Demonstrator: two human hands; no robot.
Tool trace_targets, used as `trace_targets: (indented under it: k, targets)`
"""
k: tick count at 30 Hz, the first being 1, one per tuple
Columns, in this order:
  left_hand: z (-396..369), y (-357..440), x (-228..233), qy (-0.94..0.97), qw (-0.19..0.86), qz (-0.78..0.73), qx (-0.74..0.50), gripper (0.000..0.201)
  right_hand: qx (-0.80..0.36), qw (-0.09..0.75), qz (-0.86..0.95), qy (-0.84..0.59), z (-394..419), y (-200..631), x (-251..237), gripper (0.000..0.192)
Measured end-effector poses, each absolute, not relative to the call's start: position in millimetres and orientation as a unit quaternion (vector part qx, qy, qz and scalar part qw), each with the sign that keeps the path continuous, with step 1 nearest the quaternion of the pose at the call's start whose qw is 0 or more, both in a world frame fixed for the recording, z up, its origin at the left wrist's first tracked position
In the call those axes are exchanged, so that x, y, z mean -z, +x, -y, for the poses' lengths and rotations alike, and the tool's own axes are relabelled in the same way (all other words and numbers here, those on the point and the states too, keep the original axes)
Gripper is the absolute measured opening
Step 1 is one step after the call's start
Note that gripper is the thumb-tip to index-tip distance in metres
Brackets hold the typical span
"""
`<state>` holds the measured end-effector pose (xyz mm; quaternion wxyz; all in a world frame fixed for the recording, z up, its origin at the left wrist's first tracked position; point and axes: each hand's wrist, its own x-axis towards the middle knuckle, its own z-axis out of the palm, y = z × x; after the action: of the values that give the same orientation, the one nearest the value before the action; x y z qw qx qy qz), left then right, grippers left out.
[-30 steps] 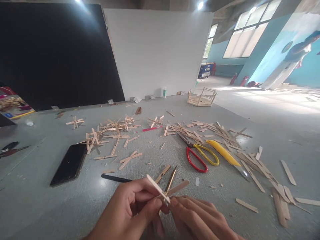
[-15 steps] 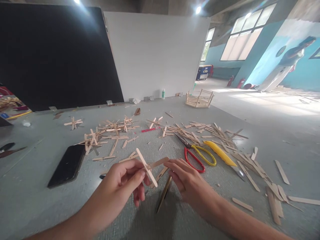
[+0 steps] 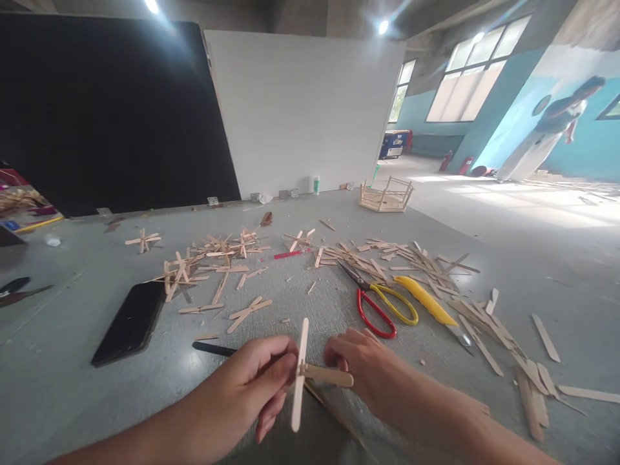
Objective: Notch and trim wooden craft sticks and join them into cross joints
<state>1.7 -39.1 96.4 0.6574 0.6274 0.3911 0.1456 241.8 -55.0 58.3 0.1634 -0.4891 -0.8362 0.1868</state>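
My left hand (image 3: 268, 381) pinches a cross of wooden craft sticks (image 3: 301, 361), with one pale stick upright and another jutting right. Beside it, my right hand (image 3: 361, 358) has its fingers curled downward. The jutting stick's tip lies in front of that hand, and whatever its fingers hold is hidden. Under the hands a thin, dark-edged strip (image 3: 334, 413) shows on the table. A black pen-like tool (image 3: 213, 349) reaches out from behind my left hand. Farther off lies a loose pair of crossed sticks (image 3: 249, 313).
Scissors (image 3: 382, 307) with red and yellow handles lie beside a yellow utility knife (image 3: 426, 300). A phone (image 3: 128, 323) is at left. Scattered sticks (image 3: 411, 258) cover the middle and right. A stick-built frame (image 3: 386, 197) and a small bottle (image 3: 316, 185) stand behind. One person (image 3: 557, 126) stands far right.
The stick cross has come lower and closer, turning so the pale stick stands nearly upright. My right fingers have left the jutting stick's tip and curled. The loose crossed sticks are now uncovered.
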Motion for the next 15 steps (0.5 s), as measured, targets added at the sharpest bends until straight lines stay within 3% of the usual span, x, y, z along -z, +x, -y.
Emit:
trace_targets:
  k: [7, 15]
  targets:
    - [44.6, -1.8, -97.0, 0.682, 0.564, -0.446, -0.135, 0.042, -0.171, 0.159, 0.856, -0.461, 61.8, 237.5, -48.2, 0.039]
    - [45.2, -4.1, -97.8, 0.682, 0.566, -0.441, -0.138, 0.035, -0.215, 0.278, 0.801, -0.484, 76.3, 249.4, -64.7, 0.035]
